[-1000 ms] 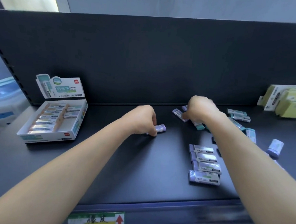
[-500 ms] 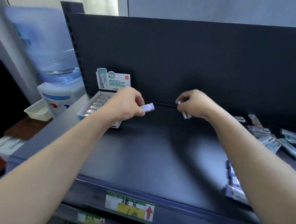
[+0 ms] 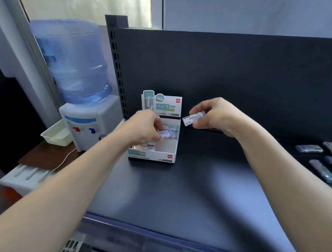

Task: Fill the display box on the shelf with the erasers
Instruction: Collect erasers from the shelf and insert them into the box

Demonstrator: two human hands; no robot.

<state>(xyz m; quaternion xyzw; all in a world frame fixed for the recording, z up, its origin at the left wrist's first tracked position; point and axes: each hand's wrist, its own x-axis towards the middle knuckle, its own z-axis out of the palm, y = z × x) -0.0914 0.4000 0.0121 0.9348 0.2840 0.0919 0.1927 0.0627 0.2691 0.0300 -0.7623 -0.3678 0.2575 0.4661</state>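
The left hand (image 3: 141,130) pinches a rectangular paper-sleeved eraser (image 3: 164,134) over the open cardboard display box (image 3: 153,156) on the matte dark shelf (image 3: 196,187), while the right hand (image 3: 217,115) grips a second eraser (image 3: 193,119) just beside the box.

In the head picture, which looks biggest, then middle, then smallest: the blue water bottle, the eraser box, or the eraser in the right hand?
Largest: water bottle
Middle: display box
Smallest: eraser pinched in the right hand
None look alike in size.
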